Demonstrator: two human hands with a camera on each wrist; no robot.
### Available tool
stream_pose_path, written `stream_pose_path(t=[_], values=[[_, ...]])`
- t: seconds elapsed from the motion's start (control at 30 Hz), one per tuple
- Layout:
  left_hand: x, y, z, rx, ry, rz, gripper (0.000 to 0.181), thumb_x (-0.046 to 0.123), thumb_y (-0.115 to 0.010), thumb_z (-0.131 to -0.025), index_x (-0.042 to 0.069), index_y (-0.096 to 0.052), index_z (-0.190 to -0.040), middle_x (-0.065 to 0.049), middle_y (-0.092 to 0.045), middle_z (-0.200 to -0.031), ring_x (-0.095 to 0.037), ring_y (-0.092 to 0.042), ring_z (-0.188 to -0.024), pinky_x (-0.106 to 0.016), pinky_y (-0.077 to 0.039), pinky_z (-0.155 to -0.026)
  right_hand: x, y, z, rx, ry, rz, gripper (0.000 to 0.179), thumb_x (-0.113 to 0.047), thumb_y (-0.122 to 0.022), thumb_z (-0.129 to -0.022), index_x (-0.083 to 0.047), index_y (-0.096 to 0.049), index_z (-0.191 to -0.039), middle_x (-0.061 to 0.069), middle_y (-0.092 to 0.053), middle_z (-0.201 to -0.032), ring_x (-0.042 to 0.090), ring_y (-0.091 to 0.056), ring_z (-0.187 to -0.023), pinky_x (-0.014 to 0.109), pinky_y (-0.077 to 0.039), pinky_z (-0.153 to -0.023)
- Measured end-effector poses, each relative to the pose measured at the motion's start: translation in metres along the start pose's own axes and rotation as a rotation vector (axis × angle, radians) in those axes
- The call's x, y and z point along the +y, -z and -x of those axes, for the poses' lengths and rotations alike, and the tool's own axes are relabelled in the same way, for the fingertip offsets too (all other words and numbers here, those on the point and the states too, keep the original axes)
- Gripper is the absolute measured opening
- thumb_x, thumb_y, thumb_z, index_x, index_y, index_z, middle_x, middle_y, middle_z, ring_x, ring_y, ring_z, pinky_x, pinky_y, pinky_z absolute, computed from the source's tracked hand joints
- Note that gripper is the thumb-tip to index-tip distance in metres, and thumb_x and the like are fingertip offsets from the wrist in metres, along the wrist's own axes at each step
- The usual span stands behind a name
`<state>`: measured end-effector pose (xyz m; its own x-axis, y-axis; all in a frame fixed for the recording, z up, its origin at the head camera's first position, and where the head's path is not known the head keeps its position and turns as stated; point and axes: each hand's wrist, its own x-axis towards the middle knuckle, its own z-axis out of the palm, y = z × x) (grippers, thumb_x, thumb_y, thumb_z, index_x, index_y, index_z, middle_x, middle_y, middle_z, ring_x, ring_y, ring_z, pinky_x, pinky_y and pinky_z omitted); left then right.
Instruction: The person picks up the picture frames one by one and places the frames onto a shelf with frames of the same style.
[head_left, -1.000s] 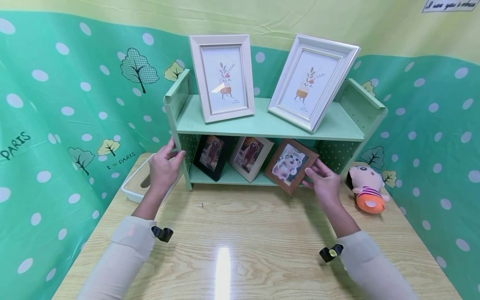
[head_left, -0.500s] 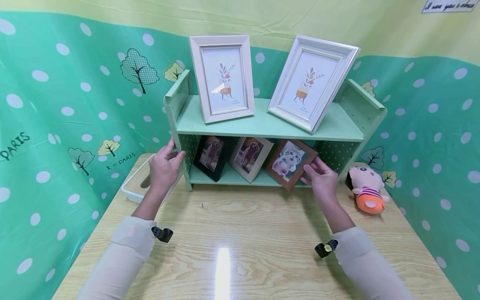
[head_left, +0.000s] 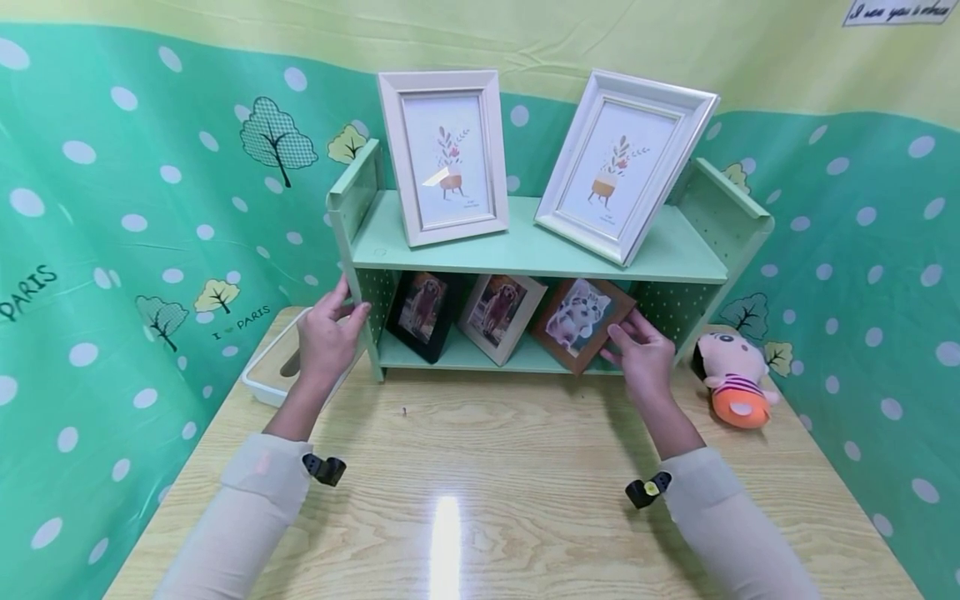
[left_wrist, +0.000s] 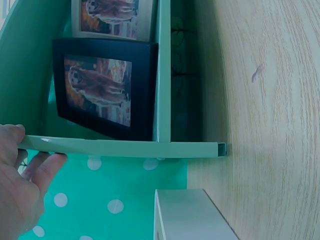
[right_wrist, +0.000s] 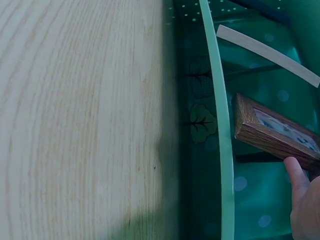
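In the head view, a green two-tier shelf stands on the table. My left hand grips the shelf's left side panel, with fingers on both faces of its edge in the left wrist view. My right hand pinches the right edge of a brown wood-grain picture frame with a kitten photo. This frame stands tilted on the lower tier, and its support leg shows in the right wrist view. Left of it are a beige picture frame and a black picture frame, both with dog photos.
Two white picture frames with plant prints stand on the upper tier. A white-rimmed tray lies left of the shelf, and a plush doll lies to its right. Patterned curtains close in the back and sides.
The brown picture frame has moved slightly back and up into the lower tier and tilted less, my right hand going with it slightly leftward. My left hand has stayed put.
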<state>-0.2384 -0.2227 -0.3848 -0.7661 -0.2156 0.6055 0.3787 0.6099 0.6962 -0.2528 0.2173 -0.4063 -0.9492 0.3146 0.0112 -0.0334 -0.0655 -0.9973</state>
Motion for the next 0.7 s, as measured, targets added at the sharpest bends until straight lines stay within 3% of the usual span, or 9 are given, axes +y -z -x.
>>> stream_pose_path(t=[0.23, 0.7], values=[[0.0, -0.0004, 0.0008, -0.003, -0.001, -0.002, 0.057, 0.007, -0.071, -0.095, 0.016, -0.051, -0.148, -0.02, -0.071, -0.126, -0.037, -0.075, -0.102, -0.04, -0.064, -0.084, -0.0002, -0.0009, -0.0033, 0.011, 0.002, -0.004, 0.054, -0.012, -0.068, -0.098, -0.027, -0.053, -0.147, -0.002, -0.062, -0.112, 0.007, -0.071, -0.095, 0.027, -0.066, -0.079], [-0.0006, 0.0003, 0.0007, -0.009, 0.005, 0.004, 0.058, 0.008, -0.071, -0.096, 0.018, -0.05, -0.149, -0.019, -0.07, -0.127, -0.038, -0.075, -0.103, -0.039, -0.064, -0.085, 0.0014, -0.0024, -0.0073, 0.026, 0.003, 0.023, 0.055, -0.013, -0.067, -0.099, -0.028, -0.05, -0.148, -0.004, -0.061, -0.112, 0.009, -0.068, -0.103, 0.027, -0.066, -0.082]])
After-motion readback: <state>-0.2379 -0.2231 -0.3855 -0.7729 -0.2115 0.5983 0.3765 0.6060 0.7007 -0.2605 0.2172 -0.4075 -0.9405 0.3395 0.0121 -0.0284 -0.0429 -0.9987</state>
